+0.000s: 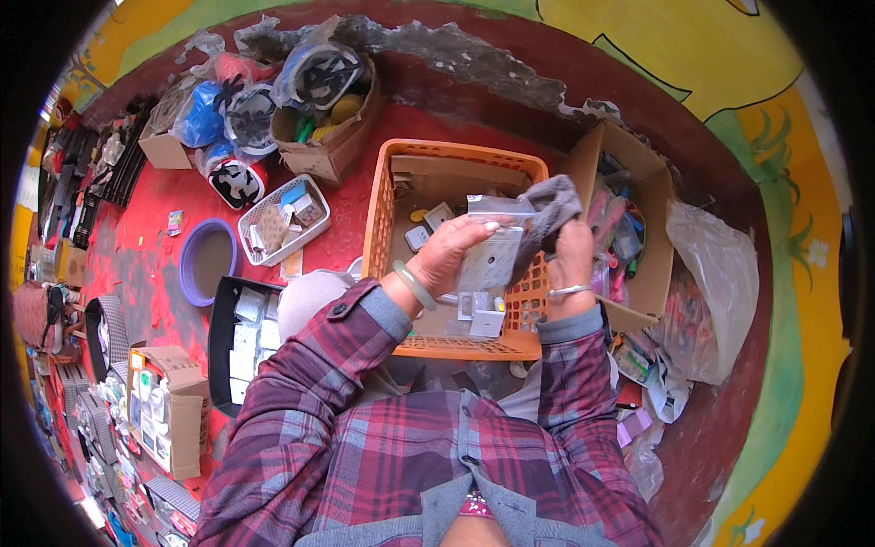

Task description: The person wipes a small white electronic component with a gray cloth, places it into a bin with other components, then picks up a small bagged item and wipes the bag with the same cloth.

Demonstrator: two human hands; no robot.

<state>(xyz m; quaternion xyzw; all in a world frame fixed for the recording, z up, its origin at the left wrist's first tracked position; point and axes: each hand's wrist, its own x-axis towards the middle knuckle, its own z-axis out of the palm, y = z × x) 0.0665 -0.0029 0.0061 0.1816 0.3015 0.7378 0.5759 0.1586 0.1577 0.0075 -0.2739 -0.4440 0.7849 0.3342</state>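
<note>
My left hand [442,257], with a pale bangle at the wrist, grips a clear zip bag [492,263] that has a flat white piece inside. The thumb lies across the bag's upper part. My right hand [572,255], with a silver bracelet, is closed on a dark grey cloth [552,208]. The cloth hangs down against the right side of the bag. Both hands are above an orange plastic basket [375,214]. Inside the basket, small white boxes [488,322] lie near its front side, and a white item with a dark face [416,238] lies farther back.
A cardboard box [661,187] of colourful packaged goods stands right of the basket. To the left are a white tray [293,253], a purple basin [185,273] and a black bin [219,351]. Bagged helmets [251,118] sit at the back left beside another carton [333,159].
</note>
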